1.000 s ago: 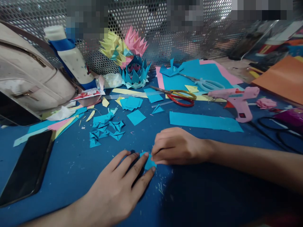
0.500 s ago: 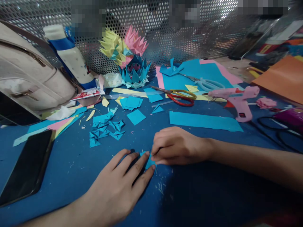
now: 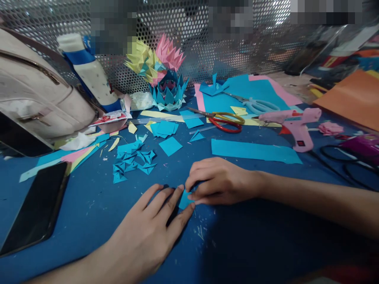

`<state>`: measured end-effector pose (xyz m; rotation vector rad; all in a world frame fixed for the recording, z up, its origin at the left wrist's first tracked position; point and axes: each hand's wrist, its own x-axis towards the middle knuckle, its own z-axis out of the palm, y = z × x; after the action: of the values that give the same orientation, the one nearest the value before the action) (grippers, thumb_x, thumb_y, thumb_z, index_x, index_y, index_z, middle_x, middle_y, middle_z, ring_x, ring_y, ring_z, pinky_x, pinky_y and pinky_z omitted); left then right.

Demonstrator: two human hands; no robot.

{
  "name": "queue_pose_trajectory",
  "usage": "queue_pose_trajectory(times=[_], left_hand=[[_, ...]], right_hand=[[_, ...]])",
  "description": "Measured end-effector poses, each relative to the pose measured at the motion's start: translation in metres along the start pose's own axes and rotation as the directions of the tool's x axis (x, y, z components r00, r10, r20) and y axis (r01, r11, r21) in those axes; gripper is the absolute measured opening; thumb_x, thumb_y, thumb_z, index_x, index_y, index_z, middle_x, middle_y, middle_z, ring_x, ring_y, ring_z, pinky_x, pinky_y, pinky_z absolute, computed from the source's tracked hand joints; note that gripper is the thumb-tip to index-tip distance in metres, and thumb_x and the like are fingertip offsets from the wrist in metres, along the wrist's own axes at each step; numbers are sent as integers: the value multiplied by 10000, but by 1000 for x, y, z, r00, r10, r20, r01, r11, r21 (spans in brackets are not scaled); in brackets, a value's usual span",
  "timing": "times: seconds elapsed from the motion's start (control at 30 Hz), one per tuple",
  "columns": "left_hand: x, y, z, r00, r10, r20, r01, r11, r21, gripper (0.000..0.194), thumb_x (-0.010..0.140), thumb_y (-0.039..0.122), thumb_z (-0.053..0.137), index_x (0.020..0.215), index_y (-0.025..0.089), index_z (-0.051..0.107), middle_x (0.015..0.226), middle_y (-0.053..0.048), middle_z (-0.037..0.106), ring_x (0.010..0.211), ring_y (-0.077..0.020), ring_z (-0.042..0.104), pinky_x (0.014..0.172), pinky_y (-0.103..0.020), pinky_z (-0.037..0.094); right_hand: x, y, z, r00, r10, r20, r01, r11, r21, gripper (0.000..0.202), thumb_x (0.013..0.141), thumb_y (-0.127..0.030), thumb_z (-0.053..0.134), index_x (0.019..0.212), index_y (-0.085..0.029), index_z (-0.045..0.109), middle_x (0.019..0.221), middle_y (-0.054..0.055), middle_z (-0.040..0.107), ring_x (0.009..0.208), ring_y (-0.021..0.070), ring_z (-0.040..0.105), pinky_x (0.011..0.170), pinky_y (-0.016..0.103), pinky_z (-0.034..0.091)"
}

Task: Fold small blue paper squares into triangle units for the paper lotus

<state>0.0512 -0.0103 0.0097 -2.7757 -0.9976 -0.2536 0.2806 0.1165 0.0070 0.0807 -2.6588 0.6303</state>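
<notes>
A small piece of blue paper lies on the blue tabletop between my two hands, partly covered by fingers. My left hand is flat with its fingers spread, the index finger and thumb resting on the paper's left and lower edges. From the right, my right hand has its fingers curled and pinched at the paper's upper right side. Just beyond them lie a loose blue square, a stack of blue squares and several folded blue pieces.
A phone lies at left, before a bag and bottle. Red-and-yellow scissors, light-blue scissors, a blue strip and a pink glue gun are beyond my right hand. Paper flowers stand behind.
My right fingers have shifted slightly left and loosened their curl over the paper, showing more of it. My left hand stays nearly in place. The view has moved slightly.
</notes>
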Motion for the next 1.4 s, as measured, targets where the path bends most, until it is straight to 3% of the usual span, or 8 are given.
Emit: queue_pose_trajectory(times=[0.13, 0.4, 0.83, 0.97, 1.13, 1.27, 1.4], left_hand=[[-1, 0, 0, 1000, 0, 6, 0, 1000, 5, 505, 917, 281, 571, 1408, 176, 514, 1419, -165, 547, 1167, -310, 573, 1030, -486, 366], [-2, 1, 3, 1000, -1, 4, 1, 1000, 5, 487, 924, 287, 578, 1394, 167, 529, 1400, -166, 565, 1193, -321, 568, 1036, -483, 367], [-5, 0, 3, 1000, 7, -3, -7, 1000, 16, 486, 921, 300, 585, 1387, 173, 538, 1437, -170, 530, 1188, -322, 571, 1037, -500, 380], [-5, 0, 3, 1000, 13, -8, -12, 1000, 12, 479, 929, 290, 582, 1390, 170, 535, 1434, -174, 532, 1182, -321, 576, 1028, -500, 403], [0, -2, 7, 993, 3, -114, -4, 1000, -6, 343, 986, 284, 543, 1298, 159, 610, 1335, -153, 621, 1103, -282, 621, 995, -469, 456], [7, -6, 10, 982, 30, -187, -28, 999, 16, 265, 1003, 249, 523, 1194, 127, 660, 1200, -150, 694, 1006, -255, 660, 957, -448, 496], [10, -8, 9, 964, 119, -239, -98, 990, 98, 240, 975, 182, 525, 1143, 84, 666, 1120, -188, 714, 989, -263, 675, 963, -463, 497]], right_hand=[[-1, 0, 0, 1000, -20, -6, 20, 999, -44, 122, 946, -261, 623, 948, -160, 692, 1090, 63, 721, 945, 162, 599, 818, 289, 459], [-1, -2, -4, 995, -102, -23, 98, 986, -135, 112, 947, -257, 610, 917, -176, 681, 944, 20, 752, 888, 152, 634, 677, 310, 404], [-1, -2, -6, 989, -127, -72, 129, 991, 20, 208, 947, -189, 534, 761, -170, 625, 720, 43, 704, 794, 166, 659, 688, 320, 442], [-2, -1, -7, 993, -110, -50, 112, 993, 32, 262, 965, -202, 499, 725, -183, 602, 649, 38, 658, 768, 163, 656, 686, 311, 448], [-3, 2, -4, 989, -95, -116, 105, 990, 90, 263, 943, -183, 518, 695, -170, 603, 661, 51, 681, 731, 156, 671, 673, 296, 464], [-1, 5, -3, 988, -3, -153, 46, 959, 279, 271, 950, -169, 509, 714, -144, 640, 692, 79, 715, 732, 146, 684, 708, 279, 500], [3, 6, -6, 987, 118, -113, -63, 912, 405, 399, 1012, -234, 461, 691, -131, 673, 694, 93, 726, 707, 128, 671, 725, 265, 523]])
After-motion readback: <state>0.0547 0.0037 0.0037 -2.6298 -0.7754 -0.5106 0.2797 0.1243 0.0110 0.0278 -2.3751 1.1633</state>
